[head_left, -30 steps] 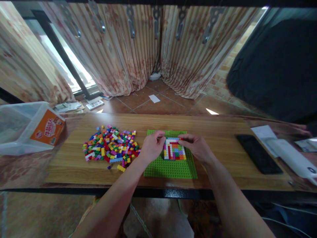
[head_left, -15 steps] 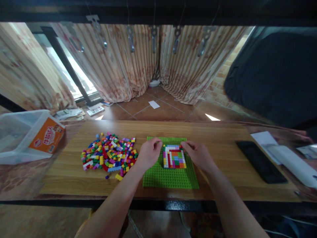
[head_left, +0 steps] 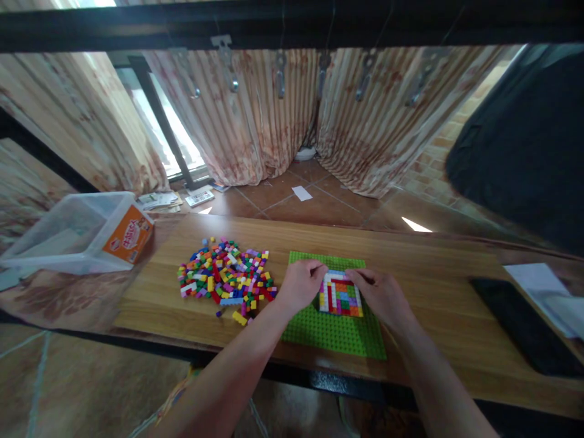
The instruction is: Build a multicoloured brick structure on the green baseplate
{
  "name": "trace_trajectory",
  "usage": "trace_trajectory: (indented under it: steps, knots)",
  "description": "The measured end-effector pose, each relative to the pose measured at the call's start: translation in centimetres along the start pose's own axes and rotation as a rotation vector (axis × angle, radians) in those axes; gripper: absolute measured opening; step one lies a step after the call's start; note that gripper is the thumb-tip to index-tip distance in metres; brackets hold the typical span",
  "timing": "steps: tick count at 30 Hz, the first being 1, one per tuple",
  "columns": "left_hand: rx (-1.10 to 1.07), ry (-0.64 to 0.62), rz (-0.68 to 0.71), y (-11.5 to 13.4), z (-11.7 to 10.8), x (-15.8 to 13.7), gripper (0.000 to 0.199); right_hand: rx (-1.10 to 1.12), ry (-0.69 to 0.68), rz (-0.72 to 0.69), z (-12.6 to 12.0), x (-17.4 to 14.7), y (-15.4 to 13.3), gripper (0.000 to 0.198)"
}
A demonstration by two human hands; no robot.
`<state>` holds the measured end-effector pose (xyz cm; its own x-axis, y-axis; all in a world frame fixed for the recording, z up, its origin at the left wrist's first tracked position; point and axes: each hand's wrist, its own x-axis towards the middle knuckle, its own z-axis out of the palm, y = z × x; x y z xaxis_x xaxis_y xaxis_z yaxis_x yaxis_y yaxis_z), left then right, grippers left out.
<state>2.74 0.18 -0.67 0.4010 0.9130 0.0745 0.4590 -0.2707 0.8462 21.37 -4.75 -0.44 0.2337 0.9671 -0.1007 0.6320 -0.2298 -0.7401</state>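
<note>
A square patchwork of coloured toy bricks (head_left: 345, 295) sits on a green studded baseplate (head_left: 331, 333). My left hand (head_left: 303, 285) is closed, its fingertips pinched together by the patchwork's far left corner. Over the far right corner, my right hand (head_left: 379, 293) is closed too, with thumb and index finger at the bricks' edge. What either pinch holds, if anything, is too small and covered to make out. A white row runs along the patchwork's far side, with red strips inside it.
Left of the baseplate lies a loose pile of mixed bricks (head_left: 223, 274) on the wooden tabletop (head_left: 155, 304). A clear plastic bin (head_left: 86, 255) with an orange label stands further left. At the right lie a black flat tray-like object (head_left: 524, 325) and white papers (head_left: 533, 283).
The view has turned, so everything sits further right and tilted. Both hands have come closer together at the patchwork's far edge; the right fingertips have moved left over its corner.
</note>
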Motion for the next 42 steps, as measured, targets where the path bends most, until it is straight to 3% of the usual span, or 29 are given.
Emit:
trace_trajectory:
  steps: [6, 14, 21, 28, 31, 34, 37, 40, 42]
  knots:
    - [0.080, 0.001, -0.005, 0.3, 0.5, -0.4, 0.034, -0.134, 0.071, 0.046, 0.1, 0.1, 0.9, 0.045]
    - [0.074, 0.040, -0.010, 0.1, 0.9, -0.3, 0.031, -0.317, 0.162, -0.041, 0.1, 0.3, 1.5, 0.047]
    - [0.120, 0.018, -0.007, 0.2, 0.8, -0.2, 0.040, -0.323, 0.192, -0.074, 0.2, 0.4, 1.7, 0.046]
    - [0.076, -0.049, -0.014, 1.0, -0.2, -0.1, 0.047, -0.233, 0.178, -0.150, 0.3, 0.2, 1.0, 0.047]
    - [0.031, -0.079, 0.018, 0.9, -1.2, 0.1, 0.041, -0.216, 0.162, -0.133, 0.1, 0.1, 0.8, 0.044]
    - [-0.035, -0.087, 0.058, 0.1, -3.4, 0.5, 0.025, -0.223, 0.312, -0.141, -0.1, -0.5, -0.1, 0.040]
    - [-0.099, 0.070, 0.021, -1.2, -6.4, 1.0, 0.022, -0.178, 0.483, -0.345, 0.4, -1.8, -1.8, 0.035]
    - [-0.172, 0.269, -0.014, -2.4, -8.9, 1.1, 0.021, -0.072, 0.366, -0.522, 2.3, -3.5, -3.7, 0.027]
    - [-0.208, 0.369, -0.026, -2.9, -10.0, 1.1, 0.020, -0.015, 0.217, -0.638, 4.3, -4.5, -4.7, 0.022]
